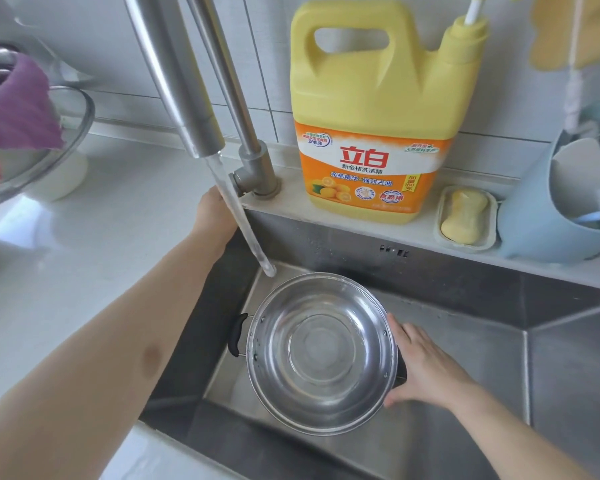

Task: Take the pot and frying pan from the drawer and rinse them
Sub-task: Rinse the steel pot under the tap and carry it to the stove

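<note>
A steel pot (321, 351) with black side handles sits in the steel sink (465, 341). My right hand (426, 365) grips the pot's right handle, fingers curled under the rim. My left hand (213, 216) reaches to the base of the faucet (257, 168); its fingers are hidden behind the water stream and the faucet lever. Water (239, 216) runs from the spout (201, 133) and lands in the sink just behind the pot's far left rim. No frying pan is in view.
A large yellow detergent jug (378, 109) and a soap dish (465, 216) stand on the ledge behind the sink. A blue basket (534, 220) sits at right. A glass bowl with cloths (25, 133) rests on the white counter (101, 237) at left.
</note>
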A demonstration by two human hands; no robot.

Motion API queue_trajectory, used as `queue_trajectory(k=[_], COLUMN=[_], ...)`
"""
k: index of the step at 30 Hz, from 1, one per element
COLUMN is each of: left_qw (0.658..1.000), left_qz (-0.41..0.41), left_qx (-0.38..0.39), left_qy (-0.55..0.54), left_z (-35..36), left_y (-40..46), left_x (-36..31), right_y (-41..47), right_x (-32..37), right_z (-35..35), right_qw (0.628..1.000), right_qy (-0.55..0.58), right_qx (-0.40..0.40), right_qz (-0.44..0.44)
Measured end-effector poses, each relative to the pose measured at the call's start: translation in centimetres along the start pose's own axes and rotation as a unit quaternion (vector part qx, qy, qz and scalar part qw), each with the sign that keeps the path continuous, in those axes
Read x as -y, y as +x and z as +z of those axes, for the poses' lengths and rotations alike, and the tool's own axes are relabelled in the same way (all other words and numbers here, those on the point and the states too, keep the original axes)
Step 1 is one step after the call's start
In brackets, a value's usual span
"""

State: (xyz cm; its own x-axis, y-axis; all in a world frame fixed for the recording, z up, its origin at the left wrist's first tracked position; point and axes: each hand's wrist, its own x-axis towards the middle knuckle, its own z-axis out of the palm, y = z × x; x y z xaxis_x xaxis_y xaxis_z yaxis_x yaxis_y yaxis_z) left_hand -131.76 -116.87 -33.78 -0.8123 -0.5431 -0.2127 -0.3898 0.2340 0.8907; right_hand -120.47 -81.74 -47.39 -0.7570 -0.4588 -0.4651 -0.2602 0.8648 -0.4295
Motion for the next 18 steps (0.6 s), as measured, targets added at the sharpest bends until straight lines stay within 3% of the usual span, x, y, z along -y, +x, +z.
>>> queue_trajectory(k=[4,6,8,10,13,15,18], left_qw=[0.999,0.996,0.987,0.942,0.827,0.807,0.81], left_qz=[0.021,0.07,0.077,0.058,0.015,0.019,0.01], left_qx=[0.005,0.016,0.076,0.191,0.339,0.361,0.385], left_qy=[0.041,0.046,0.123,0.27,0.447,0.467,0.442], left_z=[-0.3,-0.4,-1.0,-2.1,-3.7,-3.8,-3.6], left_y=[-1.7,-3.9,-6.4,-7.8,-8.4,-8.5,-7.8], left_x=[0.6,2.1,5.1,10.0,16.0,17.4,18.0], right_y=[0.1,0.2,0.3,0.4,0.5,0.4,0.5], right_x=[-0.1,-0.2,-0.3,-0.5,-1.0,-1.2,-1.4], right_z=[0.1,0.2,0.3,0.4,0.6,0.8,1.3], right_qw=[1.0,1.0,1.0,1.0,0.998,0.995,0.989], right_qy=[-0.002,0.003,0.01,0.021,0.054,0.093,0.142], right_qx=[0.001,0.001,0.003,0.005,0.003,0.011,0.028], right_qz=[0.002,0.001,-0.001,0.002,0.012,0.021,0.032])
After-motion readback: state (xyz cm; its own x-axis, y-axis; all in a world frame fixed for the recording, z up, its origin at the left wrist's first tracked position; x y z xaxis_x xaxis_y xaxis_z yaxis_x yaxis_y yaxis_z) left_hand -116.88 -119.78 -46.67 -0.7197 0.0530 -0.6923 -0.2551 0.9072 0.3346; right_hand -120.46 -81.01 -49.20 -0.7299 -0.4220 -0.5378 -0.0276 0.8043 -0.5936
